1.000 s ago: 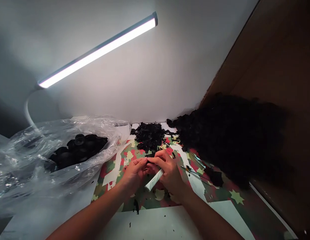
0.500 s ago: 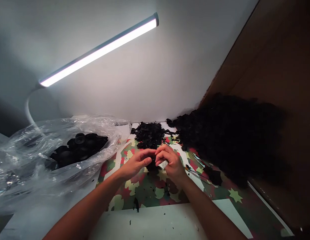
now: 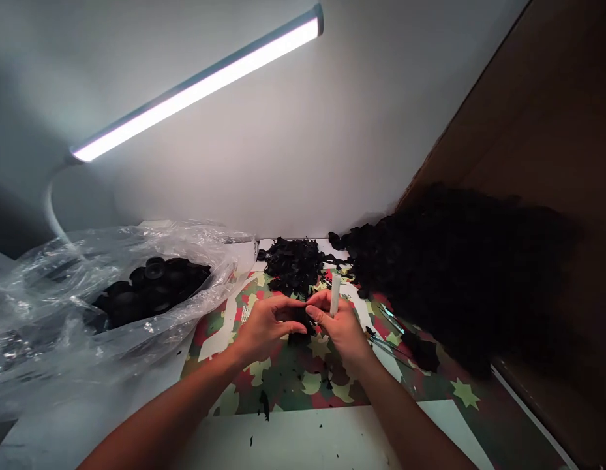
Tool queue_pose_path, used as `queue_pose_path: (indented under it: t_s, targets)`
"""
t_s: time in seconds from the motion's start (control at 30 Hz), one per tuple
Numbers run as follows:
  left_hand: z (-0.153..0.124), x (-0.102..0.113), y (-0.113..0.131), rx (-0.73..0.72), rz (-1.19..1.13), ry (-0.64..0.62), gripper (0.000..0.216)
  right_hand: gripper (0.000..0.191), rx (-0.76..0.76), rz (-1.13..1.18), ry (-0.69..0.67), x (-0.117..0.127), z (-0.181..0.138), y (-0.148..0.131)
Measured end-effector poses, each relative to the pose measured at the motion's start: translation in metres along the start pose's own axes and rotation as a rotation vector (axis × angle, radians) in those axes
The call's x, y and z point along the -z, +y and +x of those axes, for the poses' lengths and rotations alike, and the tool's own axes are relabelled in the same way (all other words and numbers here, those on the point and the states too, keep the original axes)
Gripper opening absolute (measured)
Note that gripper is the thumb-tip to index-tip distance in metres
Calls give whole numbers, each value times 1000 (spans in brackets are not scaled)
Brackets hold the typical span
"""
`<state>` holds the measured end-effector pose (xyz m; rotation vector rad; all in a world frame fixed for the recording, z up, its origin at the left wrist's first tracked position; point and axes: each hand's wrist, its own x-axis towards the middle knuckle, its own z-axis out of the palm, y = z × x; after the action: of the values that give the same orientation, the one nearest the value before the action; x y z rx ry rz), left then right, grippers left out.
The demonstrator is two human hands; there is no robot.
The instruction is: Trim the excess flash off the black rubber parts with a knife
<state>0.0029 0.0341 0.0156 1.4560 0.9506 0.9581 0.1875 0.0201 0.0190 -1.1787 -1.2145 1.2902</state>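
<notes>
My left hand (image 3: pixel 268 328) is curled, thumb and fingers around a small black rubber-looking piece (image 3: pixel 299 321) whose outline is hard to make out against the dark scraps behind it. Close beside it, with fingertips almost meeting, my right hand (image 3: pixel 342 329) is closed on a slim white handle (image 3: pixel 335 294) that points up between thumb and fingers. Whatever tip this tool has is hidden. Just beyond both hands lies a heap of shredded black trimmings (image 3: pixel 295 264).
At left, a clear plastic bag (image 3: pixel 224 245) holds several round black cup-like parts (image 3: pixel 156 294). A large black pile (image 3: pixel 454 274) leans against a cardboard panel (image 3: pixel 542 130) on the right. Tweezers-like metal tools (image 3: pixel 393 320) lie on the patterned sheet (image 3: pixel 263 395). A lit lamp (image 3: pixel 199 88) hangs above.
My right hand has turned so the white handle, formerly low and pointing toward me, now stands upright. My left thumb has moved slightly right. The view has shifted a little.
</notes>
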Motion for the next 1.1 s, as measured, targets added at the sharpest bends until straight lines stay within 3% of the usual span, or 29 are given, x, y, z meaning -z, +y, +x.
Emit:
queue_pose_path:
  t_s: [0.23, 0.37, 0.5, 0.63, 0.73, 0.8, 0.97, 1.1]
  targets:
    - [1, 2, 2, -11, -17, 71, 26, 48, -266, 385, -34, 0, -3, -9]
    - [0, 3, -1, -28, 26, 117, 16, 48, -288, 434, -114, 0, -2, -5]
    - [0, 4, -5, -10, 97, 90, 18, 39, -180, 184, -126, 3, 2, 3]
    - [0, 3, -10, 32, 132, 63, 23, 24, 142, -225, -54, 6, 3, 0]
    - [-1, 0, -14, 20, 130, 68, 28, 9, 306, -381, -94, 3, -2, -7]
    - [-2, -3, -15, -5, 150, 62, 28, 6, 351, -445, -87, -2, -7, -10]
    - [-4, -6, -9, -28, 220, 39, 20, 23, 446, -610, -46, -13, -10, -4]
    - [-6, -7, -1, -32, 252, 19, 15, 19, 302, -476, 127, -6, 3, 7]
